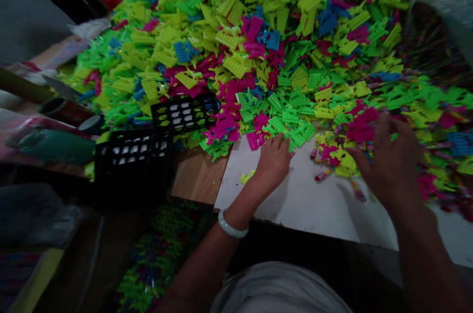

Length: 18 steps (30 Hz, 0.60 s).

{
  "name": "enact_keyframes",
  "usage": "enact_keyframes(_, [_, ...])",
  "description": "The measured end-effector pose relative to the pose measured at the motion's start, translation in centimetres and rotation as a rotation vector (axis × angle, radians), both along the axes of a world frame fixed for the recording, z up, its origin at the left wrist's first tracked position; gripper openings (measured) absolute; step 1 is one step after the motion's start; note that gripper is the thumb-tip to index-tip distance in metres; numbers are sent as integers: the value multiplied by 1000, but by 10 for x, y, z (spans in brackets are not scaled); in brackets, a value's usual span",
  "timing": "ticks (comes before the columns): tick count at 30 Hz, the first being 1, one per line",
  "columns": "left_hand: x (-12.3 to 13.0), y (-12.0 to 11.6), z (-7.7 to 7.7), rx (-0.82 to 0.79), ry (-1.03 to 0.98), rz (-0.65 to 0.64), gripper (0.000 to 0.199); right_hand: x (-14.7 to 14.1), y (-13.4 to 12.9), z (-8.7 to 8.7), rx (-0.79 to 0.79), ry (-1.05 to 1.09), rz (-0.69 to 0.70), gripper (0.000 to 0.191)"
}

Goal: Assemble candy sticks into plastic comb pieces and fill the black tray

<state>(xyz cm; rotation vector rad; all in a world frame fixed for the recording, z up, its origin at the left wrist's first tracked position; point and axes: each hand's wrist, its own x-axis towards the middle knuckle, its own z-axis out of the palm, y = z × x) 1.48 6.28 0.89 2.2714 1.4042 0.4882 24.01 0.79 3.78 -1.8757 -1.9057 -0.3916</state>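
Resting on the wooden table (197, 175), black baskets (131, 162) stand left of a white sheet (299, 204). The left hand (272, 159) bends its fingers at green pieces (275, 126), grip unclear; the right hand (393, 162), thumb and fingers spread, is beside pink pieces (362, 128).

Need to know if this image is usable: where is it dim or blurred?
Head view: dim overall, very dark below the wooden table; the right hand looks darker and blurrier than the left hand, with a soft shadow on the white sheet; the green cylinder toward the left edge looks smeared.
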Motion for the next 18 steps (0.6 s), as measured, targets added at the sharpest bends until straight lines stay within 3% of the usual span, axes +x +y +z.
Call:
enact_keyframes(4, [-2,-12,-3,30,236,36,44,-32,16,-26,-141,-43,158,52])
enact_keyframes(9, [-24,-26,-6,82,246,45,28,-73,29,-56,-243,-92,336,43])
enact_keyframes(12, [-35,-24,-11,105,200,30,26,-69,26,-67,-234,-43,460,45])
enact_keyframes(18, [-41,-15,-24,120,52,2,32,-28,21,-67,-185,-70,367,39])
